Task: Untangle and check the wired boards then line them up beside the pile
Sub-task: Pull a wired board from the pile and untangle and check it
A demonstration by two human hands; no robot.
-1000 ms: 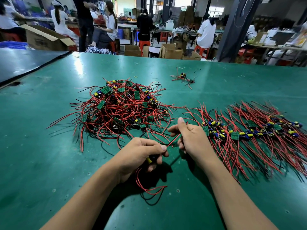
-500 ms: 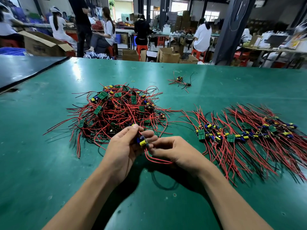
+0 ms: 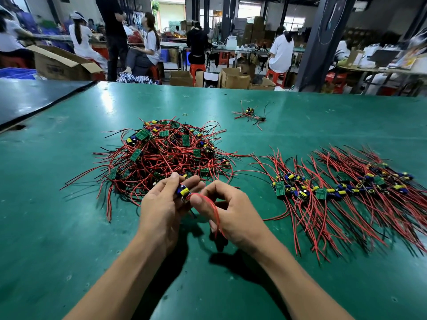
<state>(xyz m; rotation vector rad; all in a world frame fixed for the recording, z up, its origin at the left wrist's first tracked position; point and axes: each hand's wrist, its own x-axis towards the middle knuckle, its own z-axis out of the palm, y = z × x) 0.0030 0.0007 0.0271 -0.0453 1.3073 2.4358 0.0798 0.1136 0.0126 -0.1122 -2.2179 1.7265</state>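
Note:
A tangled pile (image 3: 166, 155) of small green boards with red and black wires lies at the centre of the green table (image 3: 57, 227). Just in front of it, above the table, my left hand (image 3: 161, 209) holds one wired board (image 3: 183, 191) with blue and yellow parts between thumb and fingers. My right hand (image 3: 231, 213) pinches that board's red wire (image 3: 216, 215), which loops down over my fingers. To the right, a row of boards (image 3: 342, 188) lies lined up, wires fanned towards me.
A few stray wired boards (image 3: 250, 113) sit farther back on the table, with a small rubber band (image 3: 184, 114) to their left. A black table (image 3: 27, 95) adjoins at the far left. Seated people, cardboard boxes and a dark pillar (image 3: 318, 42) stand beyond the far edge.
My hands rose from the table and came together; the left hand turned the board up into view, and the right hand moved from a stretched wire to pinching the wire close by the board.

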